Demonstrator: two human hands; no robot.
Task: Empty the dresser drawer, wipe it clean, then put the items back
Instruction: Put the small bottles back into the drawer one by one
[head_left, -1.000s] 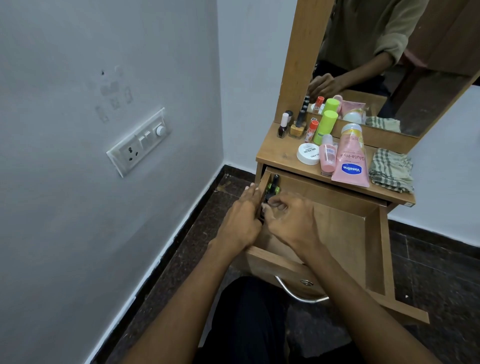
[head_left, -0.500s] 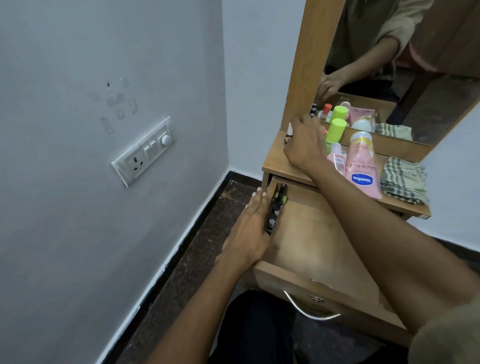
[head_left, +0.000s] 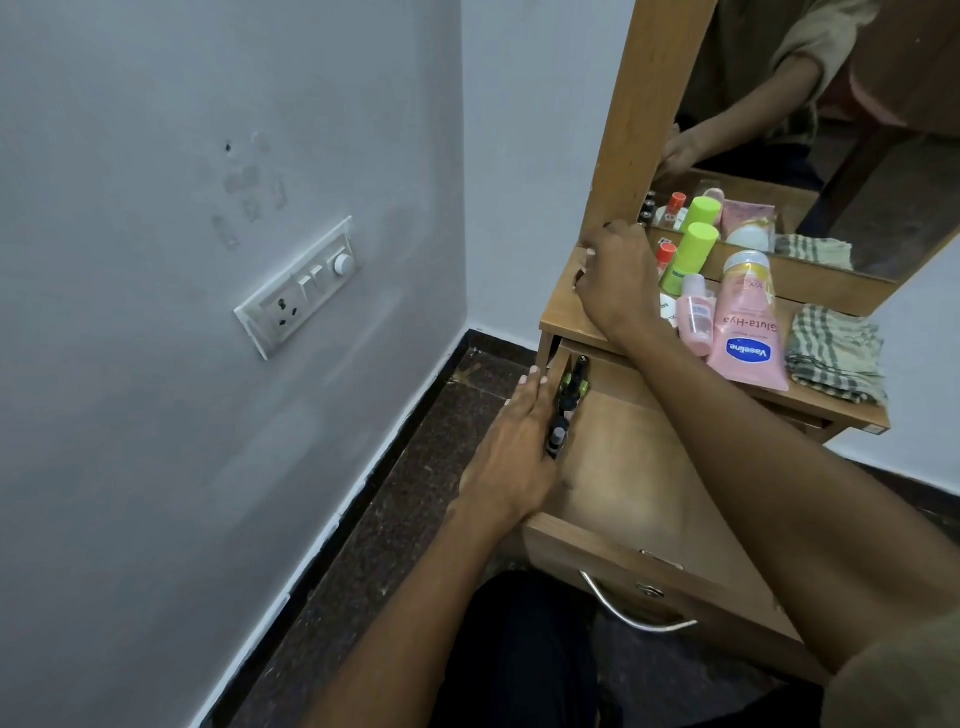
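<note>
Change: right hand (head_left: 618, 283) went from the drawer up to the counter's back left corner.
Right hand: fingers curled over small bottles; I cannot tell if it holds one.
Left hand (head_left: 511, 447): flat and straight on the drawer's (head_left: 639, 467) left wall, beside the dark bottles (head_left: 569, 402) lined up inside.
Counter (head_left: 563, 312): pink tube (head_left: 745, 332), green bottle (head_left: 688, 257), checked cloth (head_left: 834, 356) still waiting.
Tip: pinch one bottle, lift it straight up.

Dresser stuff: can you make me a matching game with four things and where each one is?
Things:
1. pink Vaseline tube
2. checked folded cloth
3. small dark bottles
4. curved metal handle

Places:
A. on the drawer's front panel
B. inside the open drawer, along its left wall
C. at the dresser top's right end
D. lying on the dresser top, left of the cloth

Pairs: 1-D, 2-C, 3-B, 4-A
</note>
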